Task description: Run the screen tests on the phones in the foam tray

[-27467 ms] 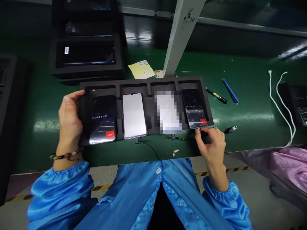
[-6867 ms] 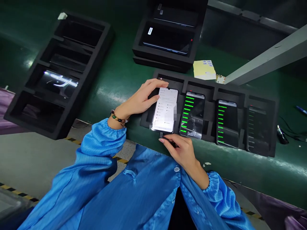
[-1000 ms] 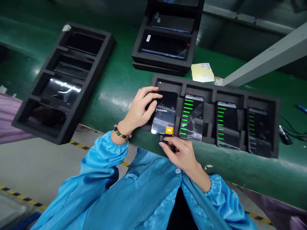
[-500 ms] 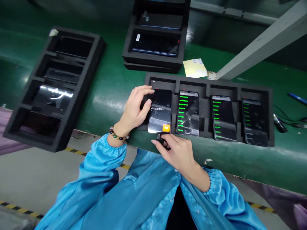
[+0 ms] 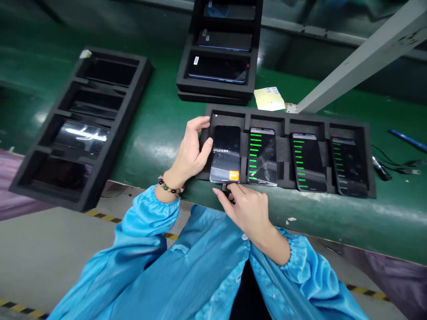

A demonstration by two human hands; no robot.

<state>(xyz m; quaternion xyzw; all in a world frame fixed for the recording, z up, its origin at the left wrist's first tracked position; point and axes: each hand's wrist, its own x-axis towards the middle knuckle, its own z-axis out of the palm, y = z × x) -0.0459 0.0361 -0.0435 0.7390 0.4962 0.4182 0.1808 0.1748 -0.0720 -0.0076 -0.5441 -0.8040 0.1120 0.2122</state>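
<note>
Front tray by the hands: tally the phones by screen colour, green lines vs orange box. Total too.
Phones with green lines: 3
Phone with orange box: 1
Total: 4

**Four phones (image 5: 262, 155) in one tray (image 5: 287, 122), right of centre**

The tray lies on the counter (image 5: 160, 113), one phone per compartment. The left hand (image 5: 191, 149) is at its left end; the right hand (image 5: 248, 206) is below the leftmost phone (image 5: 225, 141). Behind, at upper centre, stands a tray stack (image 5: 213, 90). Another loaded tray (image 5: 138, 98) lies at left. A paper note (image 5: 269, 98) sits between stack and post (image 5: 353, 60); a pen (image 5: 408, 140) lies at the right edge.
</note>
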